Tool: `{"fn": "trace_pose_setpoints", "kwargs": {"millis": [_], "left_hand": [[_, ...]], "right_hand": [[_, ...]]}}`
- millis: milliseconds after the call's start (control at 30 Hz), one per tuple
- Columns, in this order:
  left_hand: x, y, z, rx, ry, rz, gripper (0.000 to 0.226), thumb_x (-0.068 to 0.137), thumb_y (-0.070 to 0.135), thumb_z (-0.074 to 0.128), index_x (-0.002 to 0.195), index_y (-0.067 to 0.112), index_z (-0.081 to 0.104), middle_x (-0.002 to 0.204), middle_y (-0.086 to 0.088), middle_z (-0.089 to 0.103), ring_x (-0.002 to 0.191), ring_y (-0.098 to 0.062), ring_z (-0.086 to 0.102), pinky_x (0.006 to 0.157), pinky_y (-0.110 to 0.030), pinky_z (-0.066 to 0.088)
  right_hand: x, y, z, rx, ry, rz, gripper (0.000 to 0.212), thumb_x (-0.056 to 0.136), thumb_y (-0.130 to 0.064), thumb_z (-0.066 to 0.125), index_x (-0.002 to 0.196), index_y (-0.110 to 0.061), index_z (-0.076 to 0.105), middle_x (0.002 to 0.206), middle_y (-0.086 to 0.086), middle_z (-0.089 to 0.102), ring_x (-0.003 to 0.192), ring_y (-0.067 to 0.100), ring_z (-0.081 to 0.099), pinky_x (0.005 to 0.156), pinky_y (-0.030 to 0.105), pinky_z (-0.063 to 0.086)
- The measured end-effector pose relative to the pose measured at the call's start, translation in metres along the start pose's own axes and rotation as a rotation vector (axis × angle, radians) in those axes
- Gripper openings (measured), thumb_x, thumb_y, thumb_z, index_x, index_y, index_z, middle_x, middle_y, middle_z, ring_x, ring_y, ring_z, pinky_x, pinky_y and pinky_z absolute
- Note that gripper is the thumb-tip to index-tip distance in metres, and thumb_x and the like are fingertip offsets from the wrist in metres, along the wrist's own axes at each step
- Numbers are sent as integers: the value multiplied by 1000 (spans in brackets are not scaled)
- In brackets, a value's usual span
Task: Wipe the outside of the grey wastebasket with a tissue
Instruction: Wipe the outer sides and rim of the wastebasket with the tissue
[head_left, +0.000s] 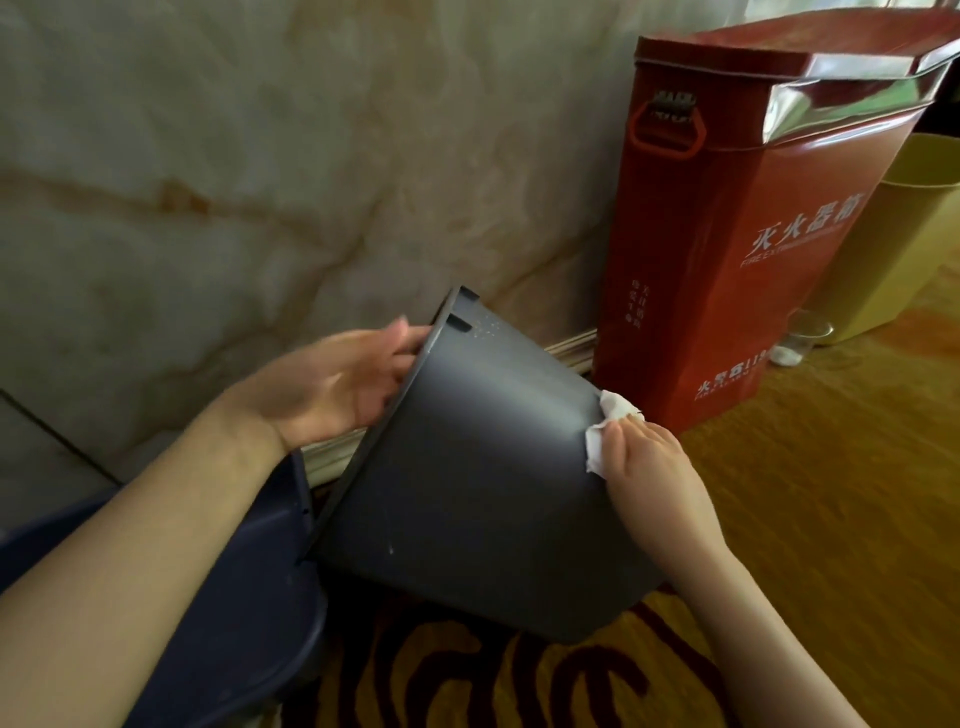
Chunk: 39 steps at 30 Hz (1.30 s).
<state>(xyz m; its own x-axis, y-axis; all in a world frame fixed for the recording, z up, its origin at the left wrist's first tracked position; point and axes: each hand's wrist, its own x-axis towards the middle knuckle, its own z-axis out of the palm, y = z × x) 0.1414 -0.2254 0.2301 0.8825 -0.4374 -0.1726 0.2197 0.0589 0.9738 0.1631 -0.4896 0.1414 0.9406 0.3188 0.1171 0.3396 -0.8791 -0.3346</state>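
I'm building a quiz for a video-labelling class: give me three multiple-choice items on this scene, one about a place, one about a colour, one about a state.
1. Where is the tissue?
A. On the carpet
B. Against the grey wastebasket's side, under the right hand
C. Inside the yellow bin

2. What colour is the tall fire extinguisher box?
A. Red
B. Green
C. White

3. How does the grey wastebasket sit?
A. Upright on the floor
B. Upside down, flat
C. Tilted, with the left hand at its rim

Answers: 1 B, the white tissue is pressed on the grey wall by the right hand's fingers. 2 A, its panels are red with white lettering. 3 C, the wastebasket leans with its rim towards the left hand.
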Motion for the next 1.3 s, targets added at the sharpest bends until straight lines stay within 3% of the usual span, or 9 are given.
{"fn": "trace_pose_setpoints", "kwargs": {"millis": [67, 133, 267, 433, 600, 800, 967, 1100, 1300], "left_hand": [[14, 11, 13, 47, 58, -46, 46, 81, 47, 52, 109, 13, 67, 94, -4, 75, 80, -13, 70, 67, -23, 56], [29, 18, 27, 108, 164, -46, 33, 91, 31, 46, 100, 8, 67, 85, -5, 76, 74, -13, 72, 58, -19, 55], [41, 27, 41, 112, 171, -86, 26, 95, 16, 41, 101, 5, 64, 84, -6, 75, 75, -15, 71, 68, -26, 58], [54, 31, 46, 28, 268, -105, 26, 95, 17, 41, 94, 3, 63, 78, -6, 72, 68, -14, 70, 69, -27, 57], [64, 36, 43, -38, 430, -179, 22, 94, 23, 43, 86, 9, 57, 83, -6, 60, 75, -16, 60, 65, -25, 55], [66, 37, 36, -85, 554, -192, 24, 95, 23, 43, 82, 8, 56, 80, -6, 60, 69, -16, 61, 51, -23, 56], [71, 40, 44, -55, 521, -214, 24, 95, 21, 43, 83, 6, 57, 79, -6, 61, 69, -17, 62, 51, -25, 57], [77, 44, 48, -43, 556, -227, 23, 96, 20, 41, 85, 5, 55, 82, -9, 61, 72, -19, 62, 47, -28, 56], [80, 43, 40, -102, 687, -203, 25, 97, 16, 38, 76, 7, 50, 77, -7, 56, 69, -19, 58, 52, -34, 50]], "right_hand": [[-3, 2, -2, 103, -15, 101, 28, 93, -9, 40, 121, -5, 43, 121, 10, 55, 115, 25, 51, 102, 33, 35], [-4, 7, 0, 276, 33, 174, 20, 94, -11, 39, 107, -3, 53, 106, 14, 60, 105, 31, 55, 91, 36, 41], [-17, 3, 3, 544, 408, 214, 32, 93, -10, 43, 63, -7, 52, 71, 8, 58, 87, 31, 56, 68, 33, 39], [-30, -77, 21, 329, 678, -341, 18, 85, -13, 48, 80, -6, 63, 86, 12, 69, 99, 21, 47, 94, 32, 35], [-25, -116, 74, 124, 530, -399, 26, 85, -19, 57, 108, -11, 65, 117, 6, 67, 130, 27, 42, 113, 43, 27], [-51, -109, 140, 73, 529, -594, 25, 88, -18, 50, 110, -14, 62, 122, 2, 65, 133, 22, 32, 118, 37, 15], [-73, -51, 172, 71, 483, -651, 30, 100, -13, 30, 118, -15, 55, 143, 0, 42, 139, 15, 25, 115, 31, 22], [-77, -8, 180, 121, 552, -561, 23, 99, -15, 34, 109, -13, 54, 138, 5, 49, 134, 18, 31, 114, 30, 24], [-89, 44, 174, 246, 454, -119, 33, 96, -20, 42, 83, -1, 66, 89, 16, 69, 106, 26, 47, 101, 36, 37]]}}
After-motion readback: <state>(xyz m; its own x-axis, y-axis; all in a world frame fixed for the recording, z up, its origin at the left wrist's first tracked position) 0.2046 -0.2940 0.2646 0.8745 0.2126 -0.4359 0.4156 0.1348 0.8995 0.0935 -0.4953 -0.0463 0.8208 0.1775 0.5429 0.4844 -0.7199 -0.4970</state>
